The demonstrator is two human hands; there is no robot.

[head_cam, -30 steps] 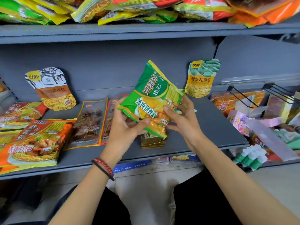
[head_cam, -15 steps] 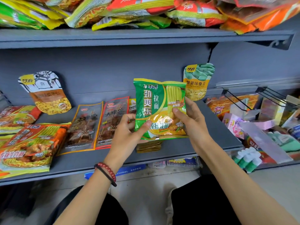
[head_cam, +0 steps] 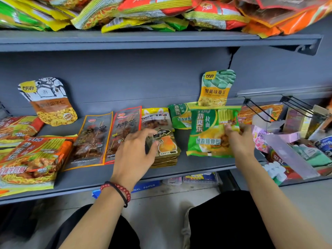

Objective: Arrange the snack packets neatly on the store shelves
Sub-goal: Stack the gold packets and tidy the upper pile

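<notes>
Head view, middle shelf. The right hand (head_cam: 240, 139) grasps a green plastic noodle packet (head_cam: 208, 133) at centre right of the frame, fingers curled round its right edge and thumb on its face. The packet stands nearly upright over the grey metal shelf (head_cam: 100, 177); whether its lower edge touches the shelf cannot be told. The left hand (head_cam: 136, 150) is released, fingers spread and relaxed, its thumb at the edge of a stack of small dark-gold foil packets (head_cam: 167, 150) in mid-frame.

Progress, as judged: partway. The held packet is not yet laid down, and the heap of mixed noodle packets (head_cam: 147, 13) along the top of the frame looks unsorted.

Counts on the middle shelf:
- Green noodle packets: two, the held one and a second green packet (head_cam: 179, 115) lying flat just behind it.
- Upright pouches against the back wall: two, an orange-and-white seed pouch (head_cam: 48, 103) and a green-and-yellow bean pouch (head_cam: 215, 88).
- Long clear skewer packets (head_cam: 93, 139): two, side by side.
- Yellow-topped packets (head_cam: 156, 115): one.
- Orange noodle packets (head_cam: 34, 159) at lower left: at least two.
- The stack's number cannot be counted.
</notes>
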